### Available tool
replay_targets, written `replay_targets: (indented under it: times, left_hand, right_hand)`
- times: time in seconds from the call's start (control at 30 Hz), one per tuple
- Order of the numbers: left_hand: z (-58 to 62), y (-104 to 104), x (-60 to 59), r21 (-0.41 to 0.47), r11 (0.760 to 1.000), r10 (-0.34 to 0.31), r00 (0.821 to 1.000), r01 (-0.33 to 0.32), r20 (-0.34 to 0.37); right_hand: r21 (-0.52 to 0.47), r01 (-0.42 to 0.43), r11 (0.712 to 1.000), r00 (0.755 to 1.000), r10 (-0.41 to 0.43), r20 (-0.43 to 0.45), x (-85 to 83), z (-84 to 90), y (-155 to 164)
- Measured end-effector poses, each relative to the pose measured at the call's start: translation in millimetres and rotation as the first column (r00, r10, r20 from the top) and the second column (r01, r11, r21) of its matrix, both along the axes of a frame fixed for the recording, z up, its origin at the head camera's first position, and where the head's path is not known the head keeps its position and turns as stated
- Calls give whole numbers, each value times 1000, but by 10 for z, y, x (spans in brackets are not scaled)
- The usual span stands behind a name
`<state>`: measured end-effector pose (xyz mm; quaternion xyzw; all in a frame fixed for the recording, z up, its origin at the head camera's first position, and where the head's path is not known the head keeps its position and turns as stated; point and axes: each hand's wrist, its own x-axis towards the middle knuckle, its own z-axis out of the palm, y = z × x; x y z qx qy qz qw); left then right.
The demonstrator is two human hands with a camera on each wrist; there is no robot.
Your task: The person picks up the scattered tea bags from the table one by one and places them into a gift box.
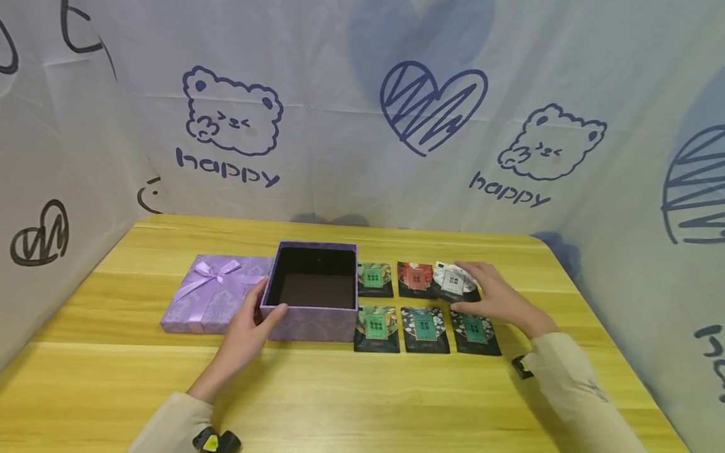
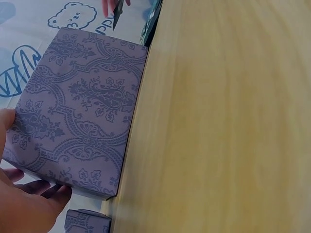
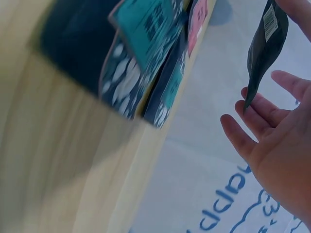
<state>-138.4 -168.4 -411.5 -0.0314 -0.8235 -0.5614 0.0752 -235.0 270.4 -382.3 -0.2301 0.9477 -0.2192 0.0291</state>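
Note:
An open purple patterned gift box [image 1: 314, 324] stands on the table, its dark inside facing up. My left hand [image 1: 249, 324] grips its left side, with the thumb at the near left corner; in the left wrist view the fingers [image 2: 58, 196] lie along the side wall. My right hand [image 1: 501, 302] holds a white-and-black sachet [image 1: 453, 280] at the right end of the back row. In the right wrist view that sachet [image 3: 267, 46] is raised off the table, its dark barcoded back showing, pinched near its upper edge.
Left of the box lies its purple lid [image 1: 212, 292] with a ribbon bow. Two green sachets [image 1: 376, 330], a red one [image 1: 416, 280] and two dark floral ones [image 1: 425, 330] lie to its right. A printed cloth [image 1: 340, 157] hangs behind the wooden table [image 1: 340, 396].

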Motion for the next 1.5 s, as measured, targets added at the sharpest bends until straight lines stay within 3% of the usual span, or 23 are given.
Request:
replay_targets:
  times: [0.2,0.67,1.5]
  left_hand:
    - [5,10,-3,10,1000,-3,1000,3,-6]
    - [29,12,15,12,1000,-4,1000,4,2]
    - [24,13,10,14,1000,-9,1000,9,4]
  right_hand:
    - [-11,-14,1000,1000,14,17,10,34,-179]
    - [-2,-132,991,991,132,6,13,201,-593]
    - [9,-239,971,971,239,-22,-148,613,-1224]
